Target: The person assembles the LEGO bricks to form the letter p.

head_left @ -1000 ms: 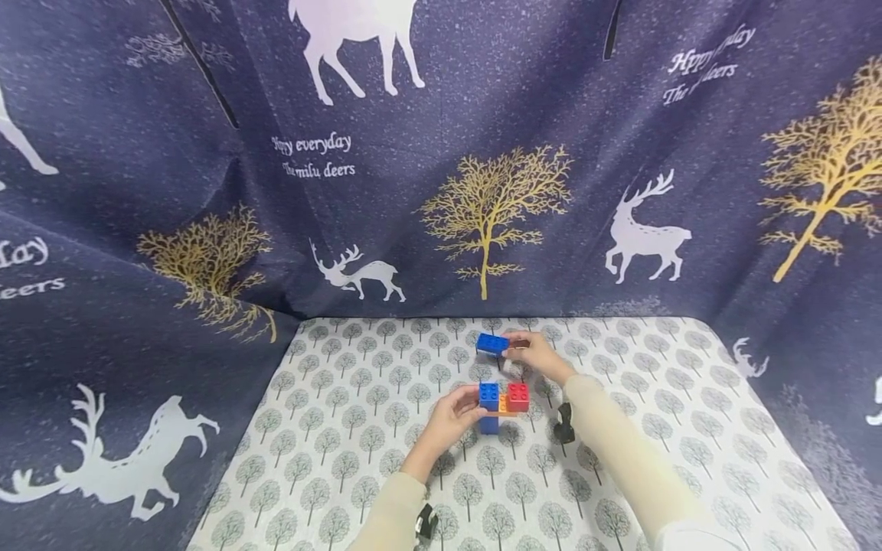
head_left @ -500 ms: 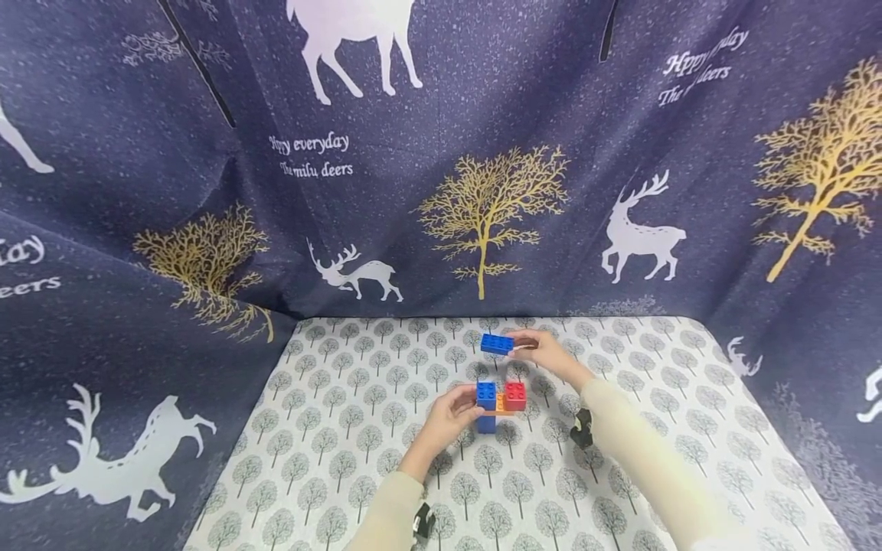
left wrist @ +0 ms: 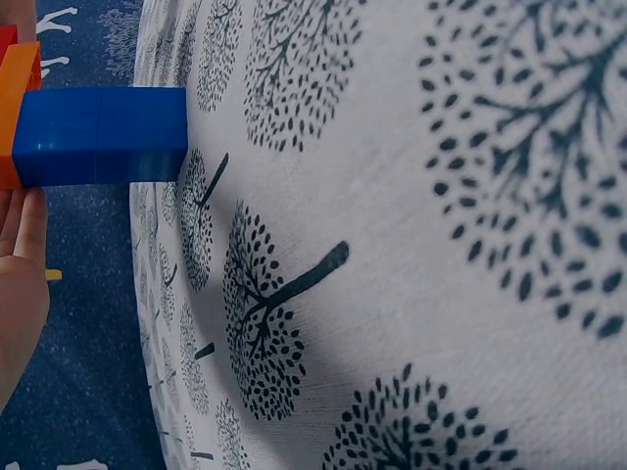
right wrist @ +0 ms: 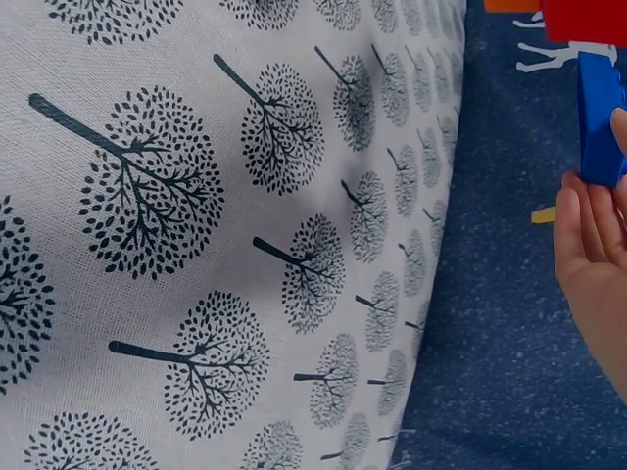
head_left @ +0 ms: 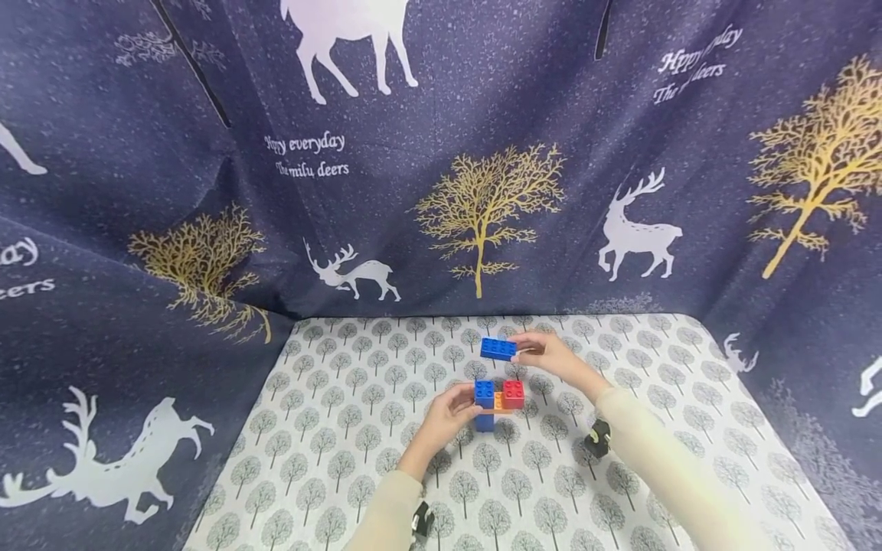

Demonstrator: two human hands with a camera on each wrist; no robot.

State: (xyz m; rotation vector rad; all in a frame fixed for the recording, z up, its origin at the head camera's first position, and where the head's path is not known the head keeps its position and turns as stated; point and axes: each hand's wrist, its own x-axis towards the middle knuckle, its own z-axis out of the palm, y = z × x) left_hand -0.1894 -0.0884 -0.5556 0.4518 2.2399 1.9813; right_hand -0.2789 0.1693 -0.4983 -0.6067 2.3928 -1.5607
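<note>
A small built piece of toy building bricks stands on the patterned cloth. Its lower part is a blue column (left wrist: 103, 135), with an orange plate (head_left: 506, 411) lying across the top and jutting to the right. On that plate sit an upper blue brick (head_left: 485, 392) at the left and a red brick (head_left: 513, 393) at the right. My left hand (head_left: 444, 419) grips the built piece from the left, by the upper blue brick. Beyond the piece, my right hand (head_left: 554, 360) pinches a longer blue brick (head_left: 498, 349) by its right end, in the air with studs upward.
The table's cloth (head_left: 310, 428) is white with printed trees. Behind and at the sides hangs a dark blue curtain (head_left: 400, 191) with deer and golden trees. A black strap piece (head_left: 598, 438) shows at the right wrist, another (head_left: 423, 520) at the left.
My right hand has carried the long blue brick slightly to the right and tilted it, its forearm swinging right. My left hand stays on the built piece.
</note>
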